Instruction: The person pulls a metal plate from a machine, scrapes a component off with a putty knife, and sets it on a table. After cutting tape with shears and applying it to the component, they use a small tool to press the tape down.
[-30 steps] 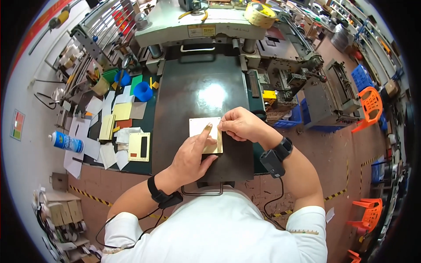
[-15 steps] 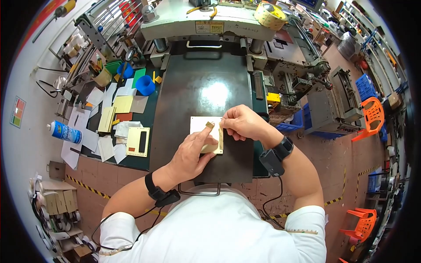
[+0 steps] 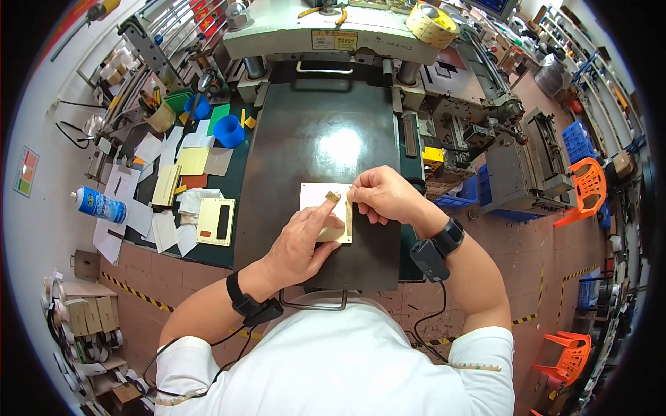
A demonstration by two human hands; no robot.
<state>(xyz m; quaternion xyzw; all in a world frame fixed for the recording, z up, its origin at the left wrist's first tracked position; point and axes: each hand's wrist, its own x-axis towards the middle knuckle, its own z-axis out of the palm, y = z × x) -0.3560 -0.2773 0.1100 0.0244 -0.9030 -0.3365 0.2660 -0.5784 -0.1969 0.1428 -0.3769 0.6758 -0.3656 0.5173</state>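
A cream rectangular plate with small corner holes lies on the dark metal bed of a press. My left hand rests over its left and lower part, fingers apart, thumb near the lower edge. A small tan piece, like tape, sits at its index fingertip. My right hand is closed in a pinch at the upper end of a narrow tan strip along the plate's right side. The fingertips hide the strip's end. Much of the plate's face is under my left hand.
The press's upper block stands ahead, with a tape roll on it. On the left side table are a similar cream panel, a blue cup, papers and a spray can. An orange chair stands at right.
Both hands keep nearly the same pose on the plate and strip. The whole view has shifted very slightly.
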